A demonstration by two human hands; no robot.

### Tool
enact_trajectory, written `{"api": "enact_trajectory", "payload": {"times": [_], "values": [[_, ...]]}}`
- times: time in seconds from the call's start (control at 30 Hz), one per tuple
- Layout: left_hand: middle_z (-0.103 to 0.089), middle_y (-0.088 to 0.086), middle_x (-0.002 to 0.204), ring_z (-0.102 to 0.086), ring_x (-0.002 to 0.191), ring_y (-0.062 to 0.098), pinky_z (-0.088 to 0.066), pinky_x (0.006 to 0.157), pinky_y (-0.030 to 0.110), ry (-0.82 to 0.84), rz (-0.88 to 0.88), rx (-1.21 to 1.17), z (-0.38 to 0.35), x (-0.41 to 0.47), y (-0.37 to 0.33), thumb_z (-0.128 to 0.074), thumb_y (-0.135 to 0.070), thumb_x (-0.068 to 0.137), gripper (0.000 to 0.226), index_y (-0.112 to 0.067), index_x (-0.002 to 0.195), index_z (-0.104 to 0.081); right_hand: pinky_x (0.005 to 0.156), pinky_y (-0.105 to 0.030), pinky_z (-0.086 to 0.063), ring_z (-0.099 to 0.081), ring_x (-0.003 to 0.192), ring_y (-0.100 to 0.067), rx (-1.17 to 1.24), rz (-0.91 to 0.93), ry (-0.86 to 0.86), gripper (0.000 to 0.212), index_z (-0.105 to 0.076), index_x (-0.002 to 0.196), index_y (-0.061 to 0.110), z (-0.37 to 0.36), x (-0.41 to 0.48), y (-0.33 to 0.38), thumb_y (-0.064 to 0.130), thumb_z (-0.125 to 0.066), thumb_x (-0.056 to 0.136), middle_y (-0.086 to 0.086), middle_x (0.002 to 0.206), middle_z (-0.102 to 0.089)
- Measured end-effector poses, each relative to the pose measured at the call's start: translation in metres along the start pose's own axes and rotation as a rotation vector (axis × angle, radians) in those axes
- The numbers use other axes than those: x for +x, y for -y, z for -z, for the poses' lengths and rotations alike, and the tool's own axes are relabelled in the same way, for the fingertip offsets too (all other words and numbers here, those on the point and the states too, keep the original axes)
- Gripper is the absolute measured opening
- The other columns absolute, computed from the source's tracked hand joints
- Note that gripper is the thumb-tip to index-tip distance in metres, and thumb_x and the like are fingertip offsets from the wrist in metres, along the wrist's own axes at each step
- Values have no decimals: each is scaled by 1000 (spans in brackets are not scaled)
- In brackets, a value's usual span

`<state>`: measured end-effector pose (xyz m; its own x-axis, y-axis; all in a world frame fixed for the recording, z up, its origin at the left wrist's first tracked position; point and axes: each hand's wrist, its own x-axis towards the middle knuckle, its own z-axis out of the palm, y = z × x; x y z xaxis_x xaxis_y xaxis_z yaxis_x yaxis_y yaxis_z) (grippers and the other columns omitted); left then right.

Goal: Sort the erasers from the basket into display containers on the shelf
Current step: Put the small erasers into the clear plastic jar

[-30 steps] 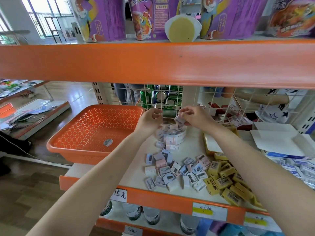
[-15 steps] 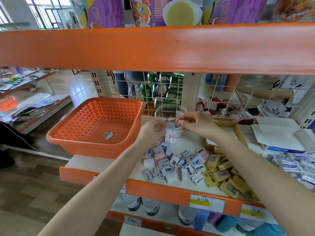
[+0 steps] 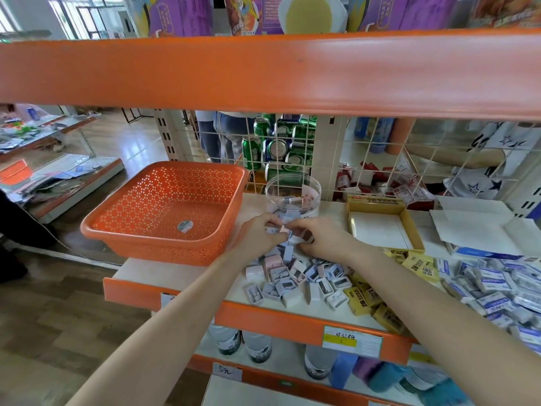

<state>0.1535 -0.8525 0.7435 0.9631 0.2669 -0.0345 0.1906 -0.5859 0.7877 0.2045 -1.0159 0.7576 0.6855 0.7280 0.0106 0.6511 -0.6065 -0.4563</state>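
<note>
Pink eraser (image 3: 283,229) sat pinched in the left hand's (image 3: 257,237) fingers, tip to tip with the right hand's (image 3: 326,240) curled fingers, which gripped pale erasers (image 3: 296,239), just above the loose eraser pile (image 3: 292,278) on the shelf (image 3: 175,271), before the clear jar (image 3: 292,194); the orange basket (image 3: 164,212) stood to their left

Big "28" printed on the small yellow boxes (image 3: 364,301) and on the back rim of the open gold box (image 3: 373,200), and "5元" written by hand on a white tag (image 3: 227,372) on the lower shelf edge.
</note>
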Motion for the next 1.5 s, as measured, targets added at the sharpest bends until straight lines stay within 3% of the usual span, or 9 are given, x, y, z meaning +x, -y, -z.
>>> {"api": "enact_trajectory", "payload": {"times": [0.2,0.5,0.63,0.77,0.87,1.03,1.17,1.33,1.5], "values": [[-68,-7,95,-62,91,12,-51,81,29,-9,-17,35,1,-3,12,-71,-22,78,15,-32,80,-60,74,-18,-37,-49,88,-8,-7,13,13,57,-51,134,24,-5,4,1,16,-69,80,0,106,-57],[-55,-10,72,-55,74,10,-39,58,8,-89,-10,-4,6,-9,16,-68,-5,81,16,-11,94,-62,86,-21,-37,-52,109,-19,-136,18,-16,49,-56,128,19,-10,11,-2,20,-68,81,-5,122,-55],[-56,-3,90,-56,84,14,-41,62,13,-99,-1,-13,5,-11,16,-66,-5,82,27,-12,107,-58,96,-31,-43,-52,116,-20,-160,46,-6,54,-50,135,22,-11,9,-2,21,-65,82,-3,130,-54],[-57,-5,99,-58,84,12,-48,74,23,-18,-36,-9,4,-10,14,-63,-5,84,34,-22,113,-61,92,-38,-47,-52,112,-21,-222,35,58,52,-45,138,25,-11,9,1,18,-54,87,-3,131,-47],[-59,-7,81,-56,70,7,-40,60,17,0,-62,18,6,-11,13,-62,-5,86,26,-18,108,-66,92,-36,-46,-52,112,-21,-237,4,78,50,-46,138,25,-12,9,0,20,-53,88,-3,132,-46],[-60,1,95,-54,88,13,-39,60,9,-50,-47,-23,11,-12,16,-62,-3,87,22,-5,109,-64,93,-34,-45,-52,112,-20,-214,-33,34,44,-55,129,26,-5,5,-7,22,-62,85,-2,125,-51],[-61,9,111,-55,93,16,-44,75,23,-61,-24,-52,13,-9,20,-60,-3,87,25,-10,112,-62,96,-38,-44,-50,114,-20,-200,-18,30,40,-61,121,24,1,-1,-11,21,-66,82,-1,126,-52],[-61,4,115,-56,89,11,-40,63,11,-26,-50,-20,9,-8,16,-66,-8,86,29,-14,114,-63,86,-32,-47,-55,102,-16,-242,-8,43,36,-59,118,25,3,-2,-11,23,-66,83,2,118,-61],[-60,1,123,-54,97,14,-42,81,22,20,-32,93,10,-2,12,-71,-18,83,37,-17,119,-62,88,-31,-48,-56,102,-15,-205,25,56,42,-58,126,26,1,-4,-11,19,-65,85,1,124,-59]]}}
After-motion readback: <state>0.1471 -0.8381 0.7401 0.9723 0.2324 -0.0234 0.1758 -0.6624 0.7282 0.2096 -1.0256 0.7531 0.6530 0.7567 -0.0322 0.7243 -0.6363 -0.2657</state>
